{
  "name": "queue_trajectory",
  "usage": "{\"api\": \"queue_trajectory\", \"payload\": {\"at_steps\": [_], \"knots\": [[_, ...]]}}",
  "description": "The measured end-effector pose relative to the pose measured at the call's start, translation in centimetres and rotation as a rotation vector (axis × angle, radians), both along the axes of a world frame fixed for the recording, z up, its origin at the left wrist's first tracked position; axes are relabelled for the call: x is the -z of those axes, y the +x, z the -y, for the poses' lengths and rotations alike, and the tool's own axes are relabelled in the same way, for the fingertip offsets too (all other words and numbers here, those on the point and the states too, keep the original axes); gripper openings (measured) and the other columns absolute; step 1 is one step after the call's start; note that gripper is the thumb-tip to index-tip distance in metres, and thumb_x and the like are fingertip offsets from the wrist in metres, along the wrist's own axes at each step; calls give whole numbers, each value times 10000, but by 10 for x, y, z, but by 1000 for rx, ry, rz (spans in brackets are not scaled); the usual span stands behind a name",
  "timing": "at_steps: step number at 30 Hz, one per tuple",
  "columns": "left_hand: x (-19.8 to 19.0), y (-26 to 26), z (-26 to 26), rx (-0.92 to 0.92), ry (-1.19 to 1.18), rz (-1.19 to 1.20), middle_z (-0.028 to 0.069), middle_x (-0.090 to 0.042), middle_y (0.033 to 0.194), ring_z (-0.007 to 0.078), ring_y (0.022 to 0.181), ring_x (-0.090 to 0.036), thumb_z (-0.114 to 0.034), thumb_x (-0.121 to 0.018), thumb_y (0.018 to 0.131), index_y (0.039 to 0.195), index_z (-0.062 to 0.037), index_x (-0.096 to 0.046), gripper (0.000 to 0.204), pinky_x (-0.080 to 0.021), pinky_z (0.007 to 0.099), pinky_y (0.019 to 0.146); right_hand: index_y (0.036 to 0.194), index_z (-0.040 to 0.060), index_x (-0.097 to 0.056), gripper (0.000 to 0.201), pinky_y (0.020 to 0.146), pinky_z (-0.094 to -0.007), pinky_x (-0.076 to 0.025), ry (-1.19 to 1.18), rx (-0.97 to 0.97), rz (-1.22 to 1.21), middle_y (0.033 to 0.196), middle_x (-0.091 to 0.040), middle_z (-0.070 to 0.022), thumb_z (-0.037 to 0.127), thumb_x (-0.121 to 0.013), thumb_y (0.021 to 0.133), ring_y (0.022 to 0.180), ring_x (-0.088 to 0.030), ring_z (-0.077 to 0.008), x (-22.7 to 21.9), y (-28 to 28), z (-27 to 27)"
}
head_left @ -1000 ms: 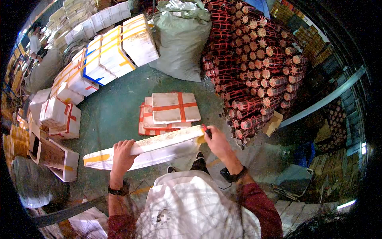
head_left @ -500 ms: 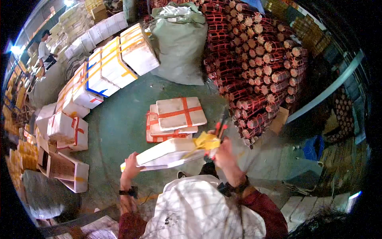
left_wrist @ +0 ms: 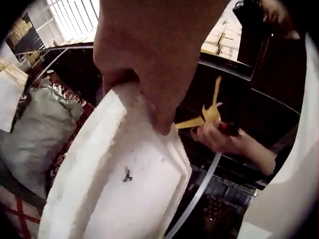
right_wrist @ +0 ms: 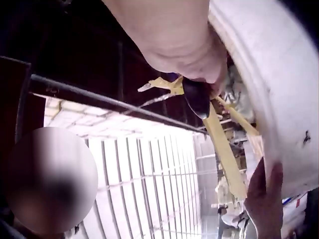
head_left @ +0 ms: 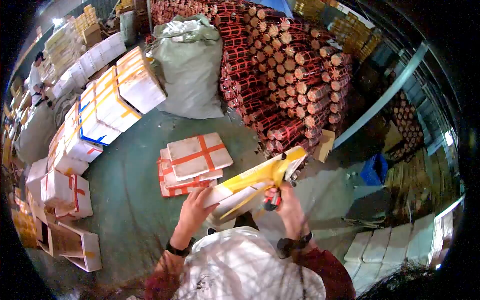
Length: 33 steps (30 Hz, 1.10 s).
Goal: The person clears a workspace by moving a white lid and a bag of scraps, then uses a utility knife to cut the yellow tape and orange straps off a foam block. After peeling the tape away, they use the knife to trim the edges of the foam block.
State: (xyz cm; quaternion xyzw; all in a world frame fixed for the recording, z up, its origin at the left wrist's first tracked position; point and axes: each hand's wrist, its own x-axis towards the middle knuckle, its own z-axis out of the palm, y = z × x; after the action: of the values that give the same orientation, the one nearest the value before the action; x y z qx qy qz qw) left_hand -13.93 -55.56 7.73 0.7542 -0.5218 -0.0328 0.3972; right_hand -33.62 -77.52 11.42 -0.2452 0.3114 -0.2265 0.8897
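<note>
A white foam lid (head_left: pixel 231 203) is held in the air in front of the body, tilted up to the right. My left hand (head_left: pixel 196 211) grips its near left edge, thumb on the inner face, as the left wrist view shows. My right hand (head_left: pixel 290 206), at the lid's right end, holds a red-and-black-handled cutter (head_left: pixel 272 201) along with a loose strip of yellow tape (head_left: pixel 274 175). More yellow tape runs along the lid's upper edge. In the right wrist view the tape (right_wrist: pixel 223 149) stretches from the right hand towards the lid; the cutter's blade is hidden.
Foam lids with red tape (head_left: pixel 200 156) lie stacked on the floor ahead. Taped foam boxes (head_left: pixel 107 107) line the left, with an open box (head_left: pixel 82 245) nearer. A big sack (head_left: pixel 190 75) and piled red-netted bundles (head_left: pixel 295 85) stand behind. A person (head_left: pixel 37 82) is far left.
The lid has swung so its right end points up and away. My left hand has shifted in along its edge. Tape at the right end has come loose into my right hand.
</note>
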Motion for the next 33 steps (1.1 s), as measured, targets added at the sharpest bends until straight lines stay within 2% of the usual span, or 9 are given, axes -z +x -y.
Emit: {"api": "queue_trajectory", "payload": {"at_steps": [2,11,14,18,22,23,24,27,33], "knots": [[-3,4,-4,37,-2,-3,141,-618,1148,349,1070,-587,-192,-787,751,1211,-40,-595,521,-492,427,921,935,97,-525,136,576,-296,-434,96,75,42,688,-466,8,230,-545,954,607,-472,-135,27,-19,12],[-7,-10,2,145,90,125,108,-618,1160,324,1060,-582,-204,-785,739,1197,-54,-606,514,-489,417,912,1022,60,-544,186,472,-304,-421,-272,341,-200,679,-517,-4,193,-651,946,541,-507,-136,6,-11,-8],[-10,-11,1,86,80,98,107,-624,1151,320,1055,-584,-226,-787,743,1180,-55,-618,499,-484,416,918,1008,51,-533,219,401,-297,-387,-476,309,-360,652,-538,-21,191,-680,927,444,-486,-135,53,-20,18],[-7,-8,-1,-2,84,120,103,-645,1150,329,1020,-591,-257,-808,724,1170,-45,-645,520,-494,421,901,920,40,-555,237,369,-277,-342,-522,519,-496,617,-538,-12,244,-674,929,437,-480,-105,61,-36,30],[-4,-14,1,-31,59,116,101,-646,1129,318,1027,-587,-264,-803,731,1160,-47,-649,504,-487,423,902,819,50,-625,292,442,-255,-361,-783,153,-653,660,-574,30,313,-662,940,510,-472,-57,15,-24,-20],[-6,-17,3,-30,72,100,102,-643,1121,313,1039,-585,-254,-798,735,1150,-44,-649,488,-480,422,908,861,34,-654,292,535,-240,-424,-767,52,-646,704,-595,42,316,-672,931,601,-527,-71,29,-17,-28],[-8,-20,5,-29,83,83,104,-640,1114,308,1051,-582,-245,-793,739,1140,-41,-649,472,-474,420,914,939,19,-677,301,642,-265,-487,-972,26,-521,745,-636,24,320,-686,916,693,-588,-101,35,-3,-41],[-7,-22,7,13,101,136,100,-641,1111,300,1046,-582,-246,-791,740,1138,-45,-656,466,-473,414,902,1184,26,-644,452,643,-236,-468,-1170,-237,-460,796,-639,31,252,-803,826,705,-538,-49,49,12,-56],[-9,-28,7,31,37,90,104,-609,1084,315,1038,-563,-239,-775,742,1119,-173,-720,387,-465,430,892,1278,43,-615,626,629,-220,-437,-1183,-395,-499,809,-620,29,314,-849,765,697,-497,-46,41,17,-58]]}}
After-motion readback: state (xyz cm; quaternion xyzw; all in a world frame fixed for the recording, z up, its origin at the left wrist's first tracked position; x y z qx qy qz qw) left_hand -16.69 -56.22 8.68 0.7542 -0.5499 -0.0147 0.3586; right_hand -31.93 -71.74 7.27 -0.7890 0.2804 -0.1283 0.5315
